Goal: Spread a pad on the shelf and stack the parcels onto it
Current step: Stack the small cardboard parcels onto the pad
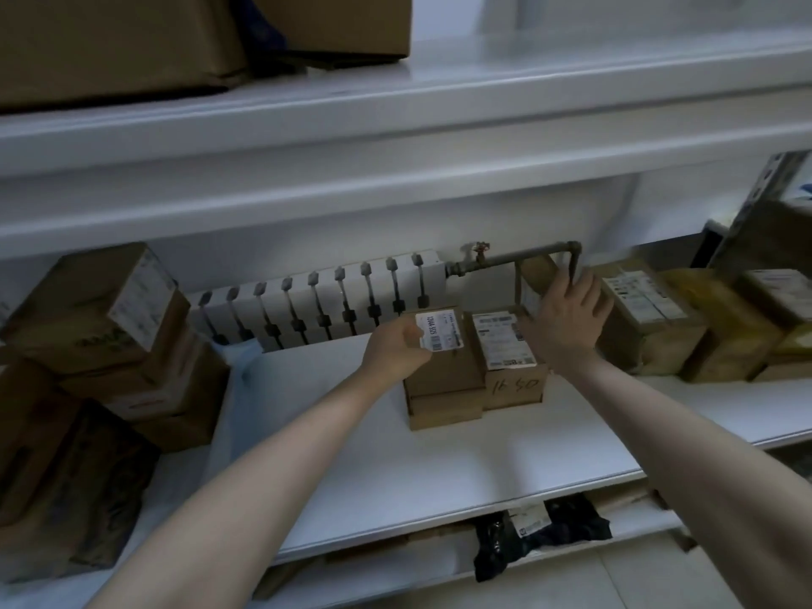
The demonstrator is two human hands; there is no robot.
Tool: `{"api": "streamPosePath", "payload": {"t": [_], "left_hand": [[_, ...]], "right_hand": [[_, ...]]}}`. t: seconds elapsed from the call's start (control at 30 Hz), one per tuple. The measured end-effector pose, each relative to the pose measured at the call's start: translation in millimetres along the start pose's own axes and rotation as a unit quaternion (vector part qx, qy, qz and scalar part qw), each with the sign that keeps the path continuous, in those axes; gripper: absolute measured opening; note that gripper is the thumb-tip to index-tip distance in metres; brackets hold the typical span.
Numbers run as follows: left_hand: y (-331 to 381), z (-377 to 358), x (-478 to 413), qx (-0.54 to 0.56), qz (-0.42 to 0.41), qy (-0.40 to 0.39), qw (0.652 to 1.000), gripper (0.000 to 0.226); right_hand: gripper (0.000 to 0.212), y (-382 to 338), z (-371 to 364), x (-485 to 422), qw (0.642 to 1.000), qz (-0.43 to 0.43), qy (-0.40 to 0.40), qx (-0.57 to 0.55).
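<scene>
A white pad (pixel 395 468) lies flat on the middle shelf. Two small brown parcels stand side by side on it near the back. The left parcel (pixel 444 375) carries a white label on top, and my left hand (pixel 397 347) grips its upper left corner. The right parcel (pixel 512 371) has a long label and handwriting on its front. My right hand (pixel 564 320) hovers just behind and to the right of it, fingers spread, holding nothing. Another brown parcel (pixel 534 274) stands behind that hand, partly hidden.
Stacked cardboard boxes (pixel 101 327) crowd the shelf's left end, and more boxes (pixel 650 318) line the right. A white radiator (pixel 316 301) with a pipe runs along the back. Large cartons (pixel 132 41) sit on the upper shelf. Dark bags (pixel 540 534) lie on the lower shelf.
</scene>
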State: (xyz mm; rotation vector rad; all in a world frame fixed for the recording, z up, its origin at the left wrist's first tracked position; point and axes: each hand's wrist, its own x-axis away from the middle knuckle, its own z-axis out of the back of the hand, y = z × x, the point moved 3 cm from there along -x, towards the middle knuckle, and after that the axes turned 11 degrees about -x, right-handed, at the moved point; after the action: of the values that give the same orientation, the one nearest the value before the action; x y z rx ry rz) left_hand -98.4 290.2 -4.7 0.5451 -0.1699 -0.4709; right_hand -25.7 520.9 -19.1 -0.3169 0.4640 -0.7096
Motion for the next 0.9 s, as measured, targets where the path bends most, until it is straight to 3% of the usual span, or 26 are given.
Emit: {"api": "streamPosePath", "payload": {"t": [0.13, 0.27, 0.4, 0.5, 0.63, 0.67, 0.77, 0.9], "left_hand": [[12, -10, -13, -0.008, 0.016, -0.014, 1.000, 0.041], [23, -15, -22, 0.028, 0.029, -0.021, 0.999, 0.038], [34, -16, -27, 0.172, 0.106, -0.056, 0.978, 0.032], [41, -11, -26, 0.396, 0.187, -0.093, 0.894, 0.062], [22, 6, -28, 0.596, 0.241, -0.088, 0.761, 0.085], [17, 11, -24, 0.600, 0.247, -0.090, 0.755, 0.076], [-1, 27, -10, 0.538, 0.248, -0.086, 0.801, 0.038], [-26, 43, 7, 0.534, 0.231, -0.054, 0.811, 0.033]], "right_hand": [[0.073, 17, -4, -11, 0.997, -0.050, -0.063, 0.006], [0.055, 12, 9, -15, 1.000, -0.005, -0.028, -0.012], [0.075, -7, 29, -11, 0.989, 0.115, 0.052, -0.073], [0.082, -25, 27, 1, 0.965, 0.227, 0.040, -0.125], [0.063, -42, 15, 18, 0.916, 0.375, 0.035, -0.139], [0.062, -44, 12, 21, 0.907, 0.398, 0.032, -0.136], [0.063, -54, 4, 31, 0.877, 0.461, 0.040, -0.129], [0.064, -70, -6, 43, 0.872, 0.464, 0.058, -0.146]]}}
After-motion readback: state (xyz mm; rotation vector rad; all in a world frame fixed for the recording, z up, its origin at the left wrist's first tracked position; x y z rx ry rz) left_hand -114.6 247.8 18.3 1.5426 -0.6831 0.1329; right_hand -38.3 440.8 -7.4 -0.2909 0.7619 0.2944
